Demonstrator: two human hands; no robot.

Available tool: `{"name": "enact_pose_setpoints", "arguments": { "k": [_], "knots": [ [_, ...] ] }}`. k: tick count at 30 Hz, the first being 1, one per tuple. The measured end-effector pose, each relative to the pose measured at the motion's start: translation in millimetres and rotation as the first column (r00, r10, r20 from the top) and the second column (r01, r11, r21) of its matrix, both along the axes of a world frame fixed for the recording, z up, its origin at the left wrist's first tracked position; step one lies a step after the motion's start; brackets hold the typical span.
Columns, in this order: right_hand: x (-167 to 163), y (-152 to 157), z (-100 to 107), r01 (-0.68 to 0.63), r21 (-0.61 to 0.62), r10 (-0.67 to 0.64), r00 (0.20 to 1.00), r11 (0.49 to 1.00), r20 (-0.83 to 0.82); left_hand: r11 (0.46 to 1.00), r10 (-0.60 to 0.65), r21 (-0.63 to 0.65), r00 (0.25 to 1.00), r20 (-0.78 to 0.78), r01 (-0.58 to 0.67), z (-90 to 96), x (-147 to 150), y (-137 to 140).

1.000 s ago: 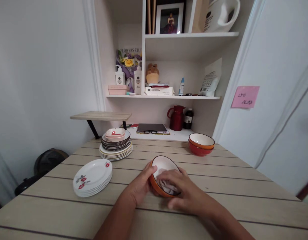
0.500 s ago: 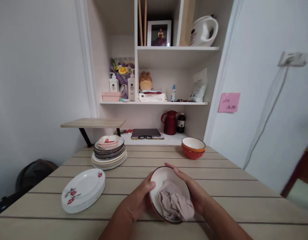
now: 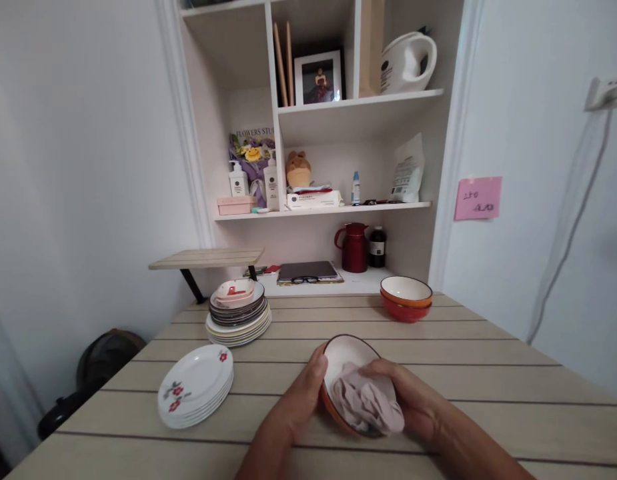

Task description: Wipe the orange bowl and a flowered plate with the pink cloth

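A bowl [image 3: 349, 352] with a white inside, a dark rim and an orange outside is tilted towards me above the near part of the table. My left hand [image 3: 304, 393] is closed on its left side, thumb at the rim. A crumpled pale pink cloth [image 3: 365, 403] lies inside and hangs over the near right rim. My right hand [image 3: 413, 397] reaches over the right rim and is closed on the cloth, against the bowl's wall. Some of its fingers are hidden behind the cloth and bowl.
White plates with red flowers [image 3: 195, 383] are stacked at the left. Behind them stands a taller stack of plates and small dishes [image 3: 238, 317]. Two nested bowls [image 3: 406, 300] sit at the back right. A small raised shelf [image 3: 208, 259] overhangs the table's back left.
My right hand has shifted from the bowl's outer right rim to over the rim and onto the cloth. My left hand still holds the bowl. The view has turned slightly left.
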State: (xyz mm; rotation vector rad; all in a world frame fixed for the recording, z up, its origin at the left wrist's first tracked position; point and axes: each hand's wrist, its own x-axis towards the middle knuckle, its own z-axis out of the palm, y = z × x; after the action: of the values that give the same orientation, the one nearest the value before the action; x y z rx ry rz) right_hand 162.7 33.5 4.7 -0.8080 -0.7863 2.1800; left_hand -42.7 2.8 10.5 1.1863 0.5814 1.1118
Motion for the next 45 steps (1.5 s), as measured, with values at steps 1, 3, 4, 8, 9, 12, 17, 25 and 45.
{"name": "enact_pose_setpoints", "arguments": {
  "k": [1,3,4,8,9,12,17,25,45],
  "knots": [
    [-1,1,-1,0.031,0.005,-0.031,1.0,1.0,-0.001,0.997,0.058,0.046,0.997,-0.058,-0.056,0.1,1,0],
    [-3,3,-3,0.109,0.036,-0.109,0.994,0.993,-0.009,0.982,0.159,0.126,0.976,-0.147,-0.141,-0.3,2,2],
    [-5,3,-4,0.15,0.059,-0.149,0.989,0.987,-0.02,0.976,0.19,0.14,0.967,-0.172,-0.167,-1.0,1,3],
    [-13,1,-4,0.259,0.119,-0.251,0.965,0.959,-0.08,0.898,0.433,0.201,0.863,-0.259,-0.391,-9.8,-4,14],
    [-15,1,-4,0.273,0.119,-0.264,0.961,0.955,-0.088,0.844,0.534,0.236,0.796,-0.284,-0.482,-13.2,-7,18],
    [-19,3,-6,0.326,0.088,-0.318,0.944,0.941,-0.092,0.704,0.71,0.378,0.611,-0.349,-0.602,-23.1,-14,29],
    [-20,14,-14,0.5,0.141,-0.496,0.866,0.854,-0.07,0.388,0.915,0.723,0.334,-0.227,-0.572,-26.5,-19,31],
    [-19,19,-8,0.666,0.206,-0.664,0.743,0.717,-0.088,0.008,0.957,0.992,0.287,-0.046,0.13,-13.5,18,2],
    [-34,-15,11,0.399,0.715,-0.464,0.878,0.575,-0.117,0.221,0.955,0.931,0.131,-0.268,0.291,-40.6,29,11]
  ]
}}
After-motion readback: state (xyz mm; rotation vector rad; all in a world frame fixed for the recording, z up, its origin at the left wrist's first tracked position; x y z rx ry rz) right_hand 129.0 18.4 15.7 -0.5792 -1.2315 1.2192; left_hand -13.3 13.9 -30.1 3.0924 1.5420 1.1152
